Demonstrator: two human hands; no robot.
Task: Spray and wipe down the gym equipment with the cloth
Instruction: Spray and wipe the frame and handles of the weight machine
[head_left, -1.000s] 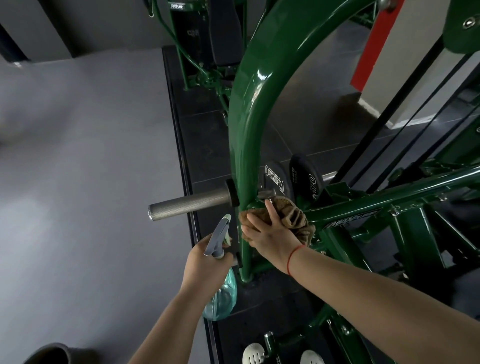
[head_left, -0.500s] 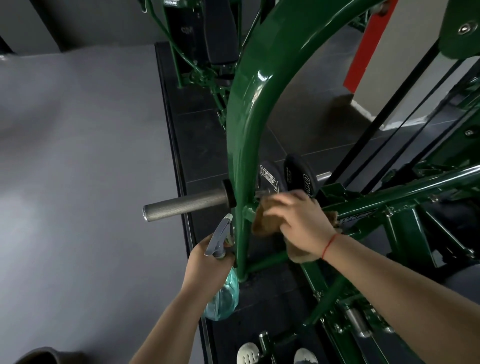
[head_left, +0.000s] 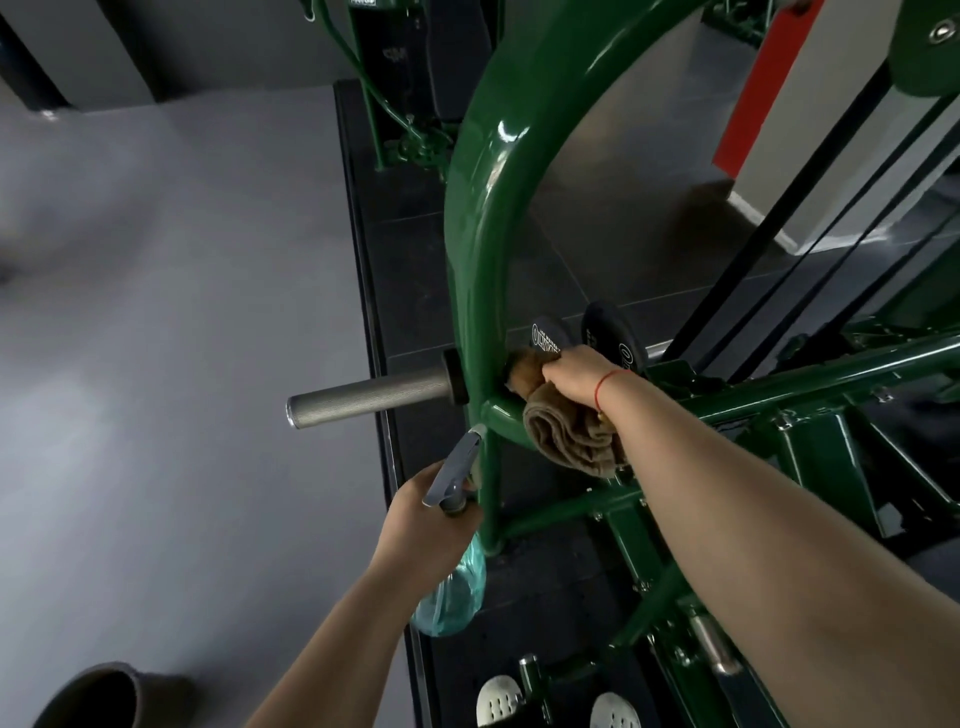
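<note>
A green gym machine with a thick curved frame tube (head_left: 483, 218) fills the middle and right. My right hand (head_left: 574, 376) grips a brown cloth (head_left: 566, 436) against the joint just right of the curved tube, above a green cross bar; most of the cloth hangs in folds below the hand. My left hand (head_left: 423, 530) holds a teal spray bottle (head_left: 454, 587) by its neck, its grey trigger head (head_left: 457, 467) pointing up towards the frame's lower upright.
A knurled steel weight peg (head_left: 363, 397) sticks out left from the frame. Two black weight plates (head_left: 608, 338) sit behind my right hand. Black cables (head_left: 779, 218) run diagonally at right. Grey floor lies left, dark rubber mat under the machine. White shoe tips (head_left: 498, 701) show at the bottom.
My right hand has carried the cloth up and right from the lower joint, then back left onto the joint beside the curved tube. The left hand and bottle have hardly moved.
</note>
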